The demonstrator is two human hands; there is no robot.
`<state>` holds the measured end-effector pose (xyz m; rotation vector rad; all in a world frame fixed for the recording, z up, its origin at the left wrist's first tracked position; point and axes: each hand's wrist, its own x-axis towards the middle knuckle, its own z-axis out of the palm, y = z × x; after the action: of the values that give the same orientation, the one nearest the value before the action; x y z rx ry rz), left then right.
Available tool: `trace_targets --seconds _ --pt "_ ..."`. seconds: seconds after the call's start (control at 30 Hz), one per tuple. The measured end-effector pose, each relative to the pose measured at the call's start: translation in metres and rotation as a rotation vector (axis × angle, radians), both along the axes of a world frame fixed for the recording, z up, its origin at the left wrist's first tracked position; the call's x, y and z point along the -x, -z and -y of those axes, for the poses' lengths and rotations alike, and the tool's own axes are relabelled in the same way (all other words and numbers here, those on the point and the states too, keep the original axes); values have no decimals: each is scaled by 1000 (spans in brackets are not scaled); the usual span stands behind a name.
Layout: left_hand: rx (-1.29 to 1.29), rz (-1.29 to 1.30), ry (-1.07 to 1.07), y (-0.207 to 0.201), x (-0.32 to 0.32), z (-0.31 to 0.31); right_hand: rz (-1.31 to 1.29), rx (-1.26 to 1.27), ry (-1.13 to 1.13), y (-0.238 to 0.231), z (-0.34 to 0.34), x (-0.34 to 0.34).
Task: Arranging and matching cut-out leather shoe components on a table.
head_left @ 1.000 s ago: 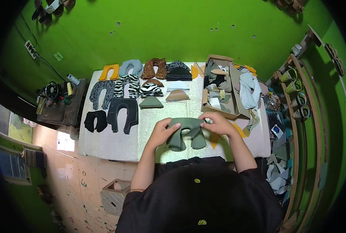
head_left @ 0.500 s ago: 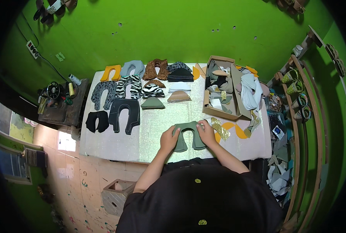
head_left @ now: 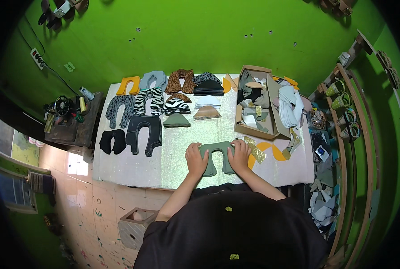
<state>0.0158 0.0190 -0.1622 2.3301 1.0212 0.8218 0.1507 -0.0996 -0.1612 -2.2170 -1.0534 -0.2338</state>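
Green U-shaped pieces, lower centre of frame: now flat on table, raised and fanned one second ago; layers look more nearly aligned, a squarer stack by my judgement. My left hand: thumb on top, fingers bent along outer side, gripping. My right hand: mirrored grip, opposite side. Gold scrap, just right of it, crowds that side. Olive half-round stack, above centre-left; cardboard box, upper right.
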Motion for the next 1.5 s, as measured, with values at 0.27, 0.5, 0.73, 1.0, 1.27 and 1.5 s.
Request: trace_targets --seconds 0.27,0.5,0.73,1.0,1.27,1.5 --pt "-59 -298 353 -19 -7 20 -133 494 -383 -15 8 9" --pt "-57 -350 348 -11 -11 16 -234 174 -281 -62 12 -27" --pt "-34 -353 342 -12 -11 15 -28 334 -37 -108 26 -165" --pt "20 -400 328 -13 -14 19 31 918 -300 -71 19 -200" --pt "52 -440 316 -13 -15 17 -280 170 -169 -138 40 -193" --pt "280 -294 260 -30 -22 17 -916 -640 -277 -171 55 -171"
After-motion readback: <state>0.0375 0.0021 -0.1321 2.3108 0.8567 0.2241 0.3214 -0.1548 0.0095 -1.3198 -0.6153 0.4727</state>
